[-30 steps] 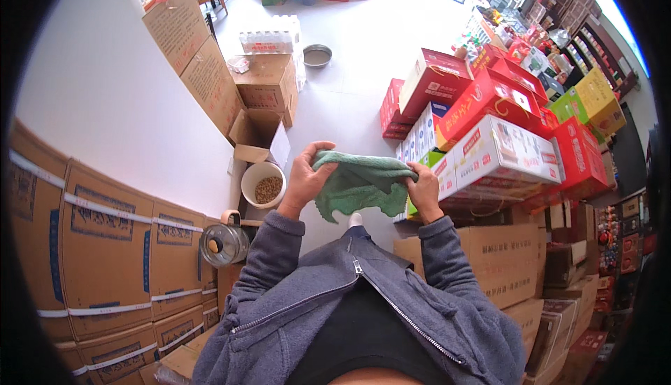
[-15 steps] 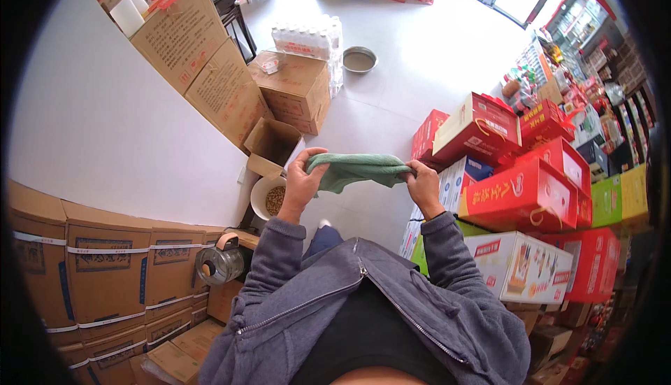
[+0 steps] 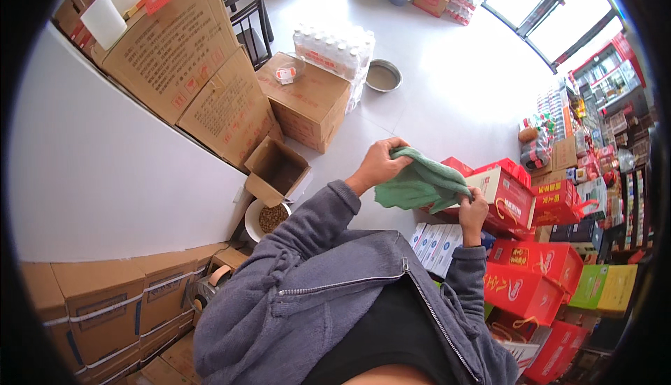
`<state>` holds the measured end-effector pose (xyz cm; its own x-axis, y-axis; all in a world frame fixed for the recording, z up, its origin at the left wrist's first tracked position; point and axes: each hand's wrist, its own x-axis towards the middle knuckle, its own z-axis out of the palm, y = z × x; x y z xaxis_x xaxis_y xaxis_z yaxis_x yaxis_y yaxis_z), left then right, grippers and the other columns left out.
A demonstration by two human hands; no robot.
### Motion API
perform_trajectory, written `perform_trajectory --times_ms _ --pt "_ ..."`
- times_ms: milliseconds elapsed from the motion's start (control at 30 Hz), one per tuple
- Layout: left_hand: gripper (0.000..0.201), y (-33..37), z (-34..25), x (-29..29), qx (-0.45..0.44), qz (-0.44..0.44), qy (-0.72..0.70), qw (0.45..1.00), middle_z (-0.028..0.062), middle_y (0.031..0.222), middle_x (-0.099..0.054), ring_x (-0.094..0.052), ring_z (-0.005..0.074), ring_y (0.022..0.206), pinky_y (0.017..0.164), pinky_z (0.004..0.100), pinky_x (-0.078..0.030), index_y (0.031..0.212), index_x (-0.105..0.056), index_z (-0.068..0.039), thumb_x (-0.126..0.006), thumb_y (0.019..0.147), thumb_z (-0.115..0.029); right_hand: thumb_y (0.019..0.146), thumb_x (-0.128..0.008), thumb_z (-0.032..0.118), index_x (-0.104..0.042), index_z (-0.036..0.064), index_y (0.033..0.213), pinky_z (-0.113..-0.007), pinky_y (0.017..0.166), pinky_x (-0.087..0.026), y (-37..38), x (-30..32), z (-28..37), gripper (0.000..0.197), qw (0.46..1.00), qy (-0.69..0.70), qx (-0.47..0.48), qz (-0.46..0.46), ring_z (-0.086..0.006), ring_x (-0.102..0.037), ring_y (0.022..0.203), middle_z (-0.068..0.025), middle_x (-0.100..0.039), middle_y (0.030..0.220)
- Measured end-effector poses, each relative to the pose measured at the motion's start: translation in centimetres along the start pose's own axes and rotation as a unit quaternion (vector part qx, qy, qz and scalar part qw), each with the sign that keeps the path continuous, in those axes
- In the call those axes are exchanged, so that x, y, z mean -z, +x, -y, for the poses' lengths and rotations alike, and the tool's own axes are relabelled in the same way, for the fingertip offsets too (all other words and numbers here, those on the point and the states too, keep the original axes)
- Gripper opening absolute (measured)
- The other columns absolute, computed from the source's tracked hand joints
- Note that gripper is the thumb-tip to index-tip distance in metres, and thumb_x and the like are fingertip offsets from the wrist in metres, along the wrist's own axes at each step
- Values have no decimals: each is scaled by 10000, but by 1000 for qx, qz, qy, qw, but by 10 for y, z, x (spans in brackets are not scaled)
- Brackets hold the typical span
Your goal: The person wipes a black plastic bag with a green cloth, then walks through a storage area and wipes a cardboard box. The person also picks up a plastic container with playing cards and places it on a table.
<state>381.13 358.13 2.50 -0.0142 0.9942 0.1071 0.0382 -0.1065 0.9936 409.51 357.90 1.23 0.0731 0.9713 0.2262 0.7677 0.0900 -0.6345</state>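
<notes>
A green cloth [image 3: 423, 182] is stretched between my two hands in front of my body. My left hand [image 3: 383, 165] pinches its upper left corner between thumb and fingers. At the cloth's right end, my right hand [image 3: 472, 211] grips the edge. The lower left part of the cloth hangs loose. Beyond my right hand stand red gift boxes [image 3: 504, 196], and white-and-blue boxes [image 3: 437, 246] lie below it.
To the left are stacked cardboard cartons [image 3: 168, 49], an open carton [image 3: 278, 169] and a white bowl of small brown pieces [image 3: 255, 225]. Ahead stand wrapped bottles [image 3: 334, 49] and a metal basin [image 3: 384, 76] on the floor. Goods line the right side.
Both hands have moved right with the cloth, which now slants down to the right and hangs lower at its left. My view has turned.
</notes>
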Motion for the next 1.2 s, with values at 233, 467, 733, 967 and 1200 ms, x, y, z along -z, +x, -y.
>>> perform_trajectory --times_ms 233,467,733,967,1200 --pt "193 67 20 -4 62 22 -70 995 28 771 -610 -544 84 710 650 248 -464 920 -605 -16 -639 792 -158 920 -498 183 -499 83 1161 -450 833 -463 78 -53 12 261 740 598 -251 180 -244 -553 1006 -68 -559 1137" --pt "240 123 75 50 99 -193 35 976 48 753 -623 -560 114 705 686 270 -464 865 -626 -2 -654 807 -233 924 -473 234 -516 24 1130 -433 841 -466 171 -111 47 297 735 587 -266 209 -242 -545 1002 -107 -556 1097" --pt "185 169 134 137 151 -312 52 937 12 661 -597 -522 74 625 582 260 -438 796 -626 -10 -658 793 -192 799 -606 99 -646 12 872 -236 624 -466 285 -224 70 121 886 281 -94 358 -92 -567 664 -32 -622 714" --pt "111 160 162 148 245 -381 16 891 -11 694 -597 -519 53 643 575 214 -431 809 -616 -20 -694 740 -60 773 -596 30 -659 50 1003 -283 699 -492 349 -303 76 239 901 176 40 395 -160 -643 742 -112 -678 806" --pt "146 158 196 167 269 -454 -6 849 17 769 -628 -568 80 700 646 229 -463 859 -612 -12 -680 731 -22 738 -573 -18 -656 53 1036 -268 717 -489 373 -369 119 318 858 157 98 480 -119 -618 752 -76 -679 819"
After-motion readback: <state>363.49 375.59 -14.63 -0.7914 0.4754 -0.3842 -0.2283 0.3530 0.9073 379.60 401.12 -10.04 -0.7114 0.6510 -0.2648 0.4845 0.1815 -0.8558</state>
